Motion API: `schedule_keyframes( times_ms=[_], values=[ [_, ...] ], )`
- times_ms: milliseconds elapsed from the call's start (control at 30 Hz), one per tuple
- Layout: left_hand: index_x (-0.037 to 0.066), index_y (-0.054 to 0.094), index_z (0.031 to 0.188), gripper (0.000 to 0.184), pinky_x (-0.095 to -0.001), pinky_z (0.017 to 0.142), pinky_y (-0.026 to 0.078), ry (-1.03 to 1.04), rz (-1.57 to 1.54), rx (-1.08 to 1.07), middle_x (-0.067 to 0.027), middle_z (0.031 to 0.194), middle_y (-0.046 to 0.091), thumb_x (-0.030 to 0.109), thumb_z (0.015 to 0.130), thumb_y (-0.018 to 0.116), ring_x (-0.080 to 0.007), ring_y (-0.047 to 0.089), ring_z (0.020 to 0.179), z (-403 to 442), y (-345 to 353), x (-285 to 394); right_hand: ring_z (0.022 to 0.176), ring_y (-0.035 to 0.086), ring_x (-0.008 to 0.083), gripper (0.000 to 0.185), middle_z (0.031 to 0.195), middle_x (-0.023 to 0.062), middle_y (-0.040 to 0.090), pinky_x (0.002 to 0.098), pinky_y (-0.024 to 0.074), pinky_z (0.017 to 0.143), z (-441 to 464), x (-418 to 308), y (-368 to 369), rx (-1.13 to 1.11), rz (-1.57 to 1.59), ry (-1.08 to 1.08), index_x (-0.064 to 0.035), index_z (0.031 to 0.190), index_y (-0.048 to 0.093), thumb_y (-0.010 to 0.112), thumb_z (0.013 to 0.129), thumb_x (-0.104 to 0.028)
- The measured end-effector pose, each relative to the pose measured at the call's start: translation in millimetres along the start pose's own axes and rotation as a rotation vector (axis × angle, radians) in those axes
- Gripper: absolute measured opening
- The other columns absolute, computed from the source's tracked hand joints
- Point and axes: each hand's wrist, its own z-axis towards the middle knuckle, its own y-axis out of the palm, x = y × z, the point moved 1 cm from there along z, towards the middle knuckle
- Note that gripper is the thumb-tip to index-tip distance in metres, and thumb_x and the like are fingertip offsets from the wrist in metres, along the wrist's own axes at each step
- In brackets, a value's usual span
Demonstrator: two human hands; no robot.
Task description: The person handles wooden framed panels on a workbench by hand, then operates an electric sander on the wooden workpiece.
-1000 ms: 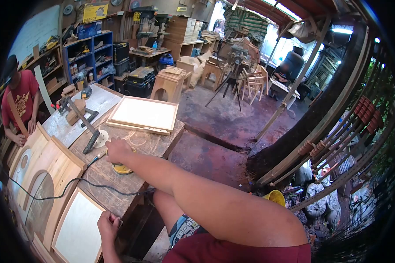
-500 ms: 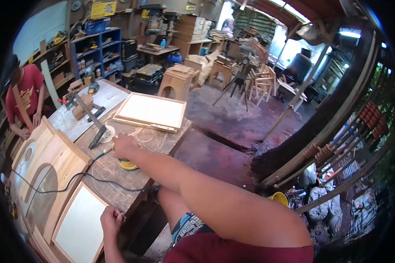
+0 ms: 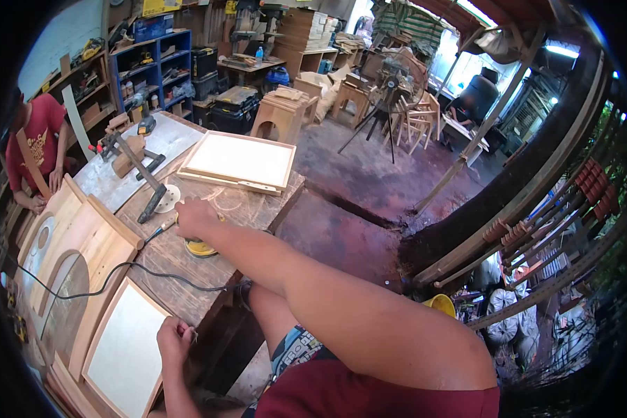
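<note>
My right hand reaches over the worn wooden bench and is closed around the top of a yellow sander; its upper part is hidden under my fingers. Just beyond lies a round pale sanding disc with holes, beside a bar clamp. My left hand is closed, thumb and fingers pinched together at the right edge of a wood-framed white panel. Whatever is in that pinch is too small to make out.
A second framed panel lies at the bench's far edge. Arched wooden parts stand left, with a black cord across them. A co-worker in a red shirt holds a wooden strip. A drill stands on the bench.
My view has shifted slightly, so the background sits a little differently. Both hands stay nearly in place; my left hand has risen slightly along the panel's edge.
</note>
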Motion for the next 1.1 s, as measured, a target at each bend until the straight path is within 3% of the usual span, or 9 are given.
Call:
schedule_keyframes(
  times_ms=[800, 1000, 1100],
  values=[
    [0.004, 0.059, 0.075, 0.024, -0.0379, 0.063, 0.050, -0.031, 0.041, 0.007, -0.0118, 0.070, 0.062, 0.004, 0.075, 0.083, -0.0266, 0.062, 0.064, -1.5, -3.7, 8.5, 0.121, 0.061, 0.0332, 0.057, 0.127, 0.0179, 0.063, 0.0448, 0.0515, 0.101, -1.5, -1.2, -3.1, -0.008, -0.008, 0.002, -0.0076, 0.130, 0.062, 0.070, 0.087, -0.044],
    [0.003, 0.059, 0.073, 0.022, -0.0385, 0.063, 0.049, 0.108, 0.032, 0.068, -0.0118, 0.072, 0.060, 0.004, 0.074, 0.082, -0.0277, 0.061, 0.064, 5.8, 5.6, -3.5, 0.124, 0.059, 0.0337, 0.057, 0.131, 0.0187, 0.061, 0.0460, 0.0509, 0.102, 4.7, 0.1, -5.5, 0.045, -0.046, 0.004, -0.0085, 0.131, 0.061, 0.070, 0.087, -0.044],
    [0.003, 0.059, 0.074, 0.022, -0.0383, 0.062, 0.049, 0.059, 0.038, -0.011, -0.0118, 0.071, 0.060, 0.004, 0.073, 0.081, -0.0283, 0.060, 0.063, -2.0, -4.3, -3.2, 0.125, 0.059, 0.0343, 0.057, 0.132, 0.0188, 0.060, 0.0468, 0.0513, 0.102, -4.0, -5.0, 0.2, -0.029, 0.011, 0.029, -0.0088, 0.131, 0.062, 0.070, 0.087, -0.044]
  ],
)
